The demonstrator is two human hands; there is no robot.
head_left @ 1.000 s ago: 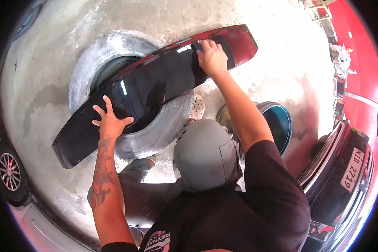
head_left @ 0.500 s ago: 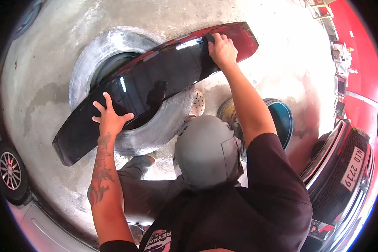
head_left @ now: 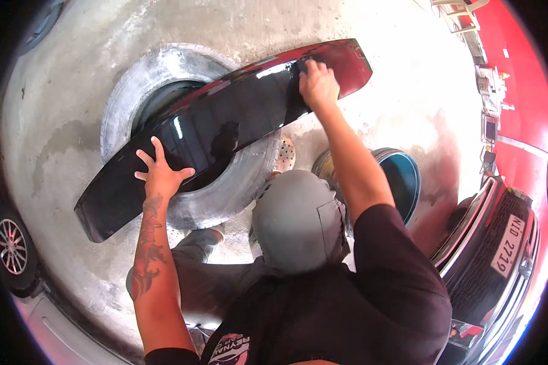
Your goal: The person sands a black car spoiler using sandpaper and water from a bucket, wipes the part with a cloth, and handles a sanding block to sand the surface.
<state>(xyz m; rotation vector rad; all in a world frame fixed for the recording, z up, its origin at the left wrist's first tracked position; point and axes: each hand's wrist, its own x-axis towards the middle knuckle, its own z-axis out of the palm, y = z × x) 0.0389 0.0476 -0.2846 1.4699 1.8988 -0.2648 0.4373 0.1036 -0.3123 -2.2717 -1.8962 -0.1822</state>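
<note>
A long curved glossy panel (head_left: 207,115), black with a red end at the right, lies diagonally across a grey, dusty tire (head_left: 216,201). My left hand (head_left: 163,170) rests on the panel's left part with its fingers spread. My right hand (head_left: 318,85) is near the red end, its fingers curled on a small dark pad (head_left: 302,67) pressed against the glossy surface. The pad is mostly hidden by my fingers.
My grey-clad knee (head_left: 295,216) is below the tire. Beside it stand buckets, one blue inside (head_left: 402,182). A car wheel (head_left: 12,246) is at left, a dark car bumper (head_left: 487,255) at lower right, and a cluttered shelf (head_left: 490,88) along the red wall (head_left: 523,103).
My right hand moved up and right along the panel, then slightly back down, with the pad under its fingers. My left hand stays spread in about the same place.
</note>
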